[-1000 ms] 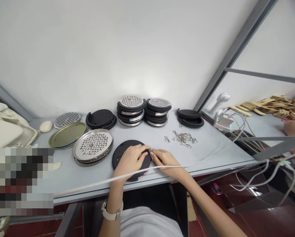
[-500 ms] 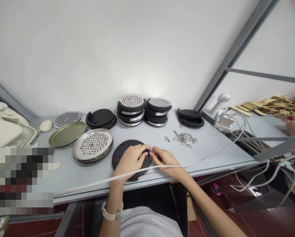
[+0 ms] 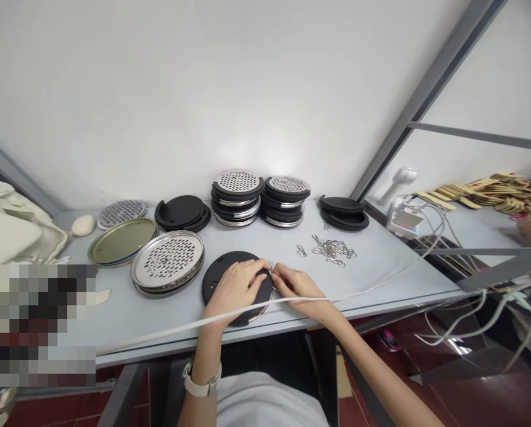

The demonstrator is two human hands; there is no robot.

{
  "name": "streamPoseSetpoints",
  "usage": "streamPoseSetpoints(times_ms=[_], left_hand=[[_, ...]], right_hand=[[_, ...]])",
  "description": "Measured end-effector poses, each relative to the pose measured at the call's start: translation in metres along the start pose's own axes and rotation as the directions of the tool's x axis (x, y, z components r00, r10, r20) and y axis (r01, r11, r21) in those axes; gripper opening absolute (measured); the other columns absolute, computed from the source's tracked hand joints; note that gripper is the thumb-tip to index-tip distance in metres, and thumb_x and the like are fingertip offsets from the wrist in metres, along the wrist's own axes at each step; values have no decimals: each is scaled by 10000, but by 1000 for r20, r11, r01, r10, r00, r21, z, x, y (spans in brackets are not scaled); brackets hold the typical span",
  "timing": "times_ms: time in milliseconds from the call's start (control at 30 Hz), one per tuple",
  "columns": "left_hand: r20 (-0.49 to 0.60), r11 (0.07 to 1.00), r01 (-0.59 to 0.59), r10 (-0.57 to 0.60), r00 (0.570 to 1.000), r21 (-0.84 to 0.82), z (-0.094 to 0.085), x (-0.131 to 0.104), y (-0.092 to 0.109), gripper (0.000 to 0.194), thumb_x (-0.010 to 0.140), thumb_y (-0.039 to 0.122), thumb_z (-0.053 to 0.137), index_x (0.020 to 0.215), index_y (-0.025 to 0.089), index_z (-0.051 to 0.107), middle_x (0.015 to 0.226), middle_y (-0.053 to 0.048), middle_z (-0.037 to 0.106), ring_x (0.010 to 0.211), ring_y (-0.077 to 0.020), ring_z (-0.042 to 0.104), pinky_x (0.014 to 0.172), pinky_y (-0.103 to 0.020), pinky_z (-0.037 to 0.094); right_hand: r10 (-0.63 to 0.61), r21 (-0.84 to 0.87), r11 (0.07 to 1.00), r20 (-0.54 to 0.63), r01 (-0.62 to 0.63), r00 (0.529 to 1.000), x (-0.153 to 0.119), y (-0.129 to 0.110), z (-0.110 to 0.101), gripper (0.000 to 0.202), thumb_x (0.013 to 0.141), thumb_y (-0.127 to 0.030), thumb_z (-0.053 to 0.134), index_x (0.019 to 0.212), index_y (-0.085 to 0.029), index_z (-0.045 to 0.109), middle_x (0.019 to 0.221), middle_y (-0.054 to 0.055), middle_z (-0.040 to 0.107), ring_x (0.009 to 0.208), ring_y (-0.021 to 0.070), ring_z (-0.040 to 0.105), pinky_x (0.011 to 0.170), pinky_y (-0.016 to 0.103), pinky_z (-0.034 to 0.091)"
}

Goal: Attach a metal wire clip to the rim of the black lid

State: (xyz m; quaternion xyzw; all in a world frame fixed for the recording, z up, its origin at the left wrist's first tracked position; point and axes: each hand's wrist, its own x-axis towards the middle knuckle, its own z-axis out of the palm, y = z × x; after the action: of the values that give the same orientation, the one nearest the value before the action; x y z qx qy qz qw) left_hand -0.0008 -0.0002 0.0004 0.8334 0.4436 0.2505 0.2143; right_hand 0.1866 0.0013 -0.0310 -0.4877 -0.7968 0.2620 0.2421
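A black round cover (image 3: 216,274) with small holes lies at the table's front edge, part of a shiny metal rim showing at its lower right. My left hand (image 3: 236,287) rests over it, fingers bent and gripping near its right edge. At that same edge, my right hand (image 3: 298,289) is closed in a pinch on a small metal clip (image 3: 271,273), mostly hidden by the fingertips. Right of the hands lies a loose pile of metal clips (image 3: 334,249), with a single clip (image 3: 301,251) beside it.
Two stacks of black covers with perforated metal discs (image 3: 238,181) stand by the wall. More black covers (image 3: 343,212) lie to their right and left. Further left are grater-like metal discs (image 3: 167,261) and a gold lid (image 3: 123,240). A white cable (image 3: 265,304) crosses before my hands.
My hands stay at the cover's right edge. The right fingertips have shifted very slightly, and a bit of shiny metal shows between them and the edge.
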Motion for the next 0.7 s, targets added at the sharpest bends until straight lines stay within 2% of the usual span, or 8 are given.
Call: streamPoseSetpoints(times_ms=[433,700], left_hand=[[21,1000,16,-16,1000,-7,-1,0,3,204,912,203,406,1029,247,567,987,1,639,926,-176,569,807,-295,394],[-20,996,79,-78,997,52,1,-1,0,149,909,234,431,1051,213,469,800,7,571,785,-174,561,690,-275,382]], right_hand=[[24,46,999,6,-24,1000,2,0,0,281,951,-367,336,740,-205,427,637,-38,481,573,109,440,567,219,328],[53,58,997,1,-53,999,4,-1,0,304,952,-374,328,711,-204,402,596,-49,441,548,102,414,551,214,314]])
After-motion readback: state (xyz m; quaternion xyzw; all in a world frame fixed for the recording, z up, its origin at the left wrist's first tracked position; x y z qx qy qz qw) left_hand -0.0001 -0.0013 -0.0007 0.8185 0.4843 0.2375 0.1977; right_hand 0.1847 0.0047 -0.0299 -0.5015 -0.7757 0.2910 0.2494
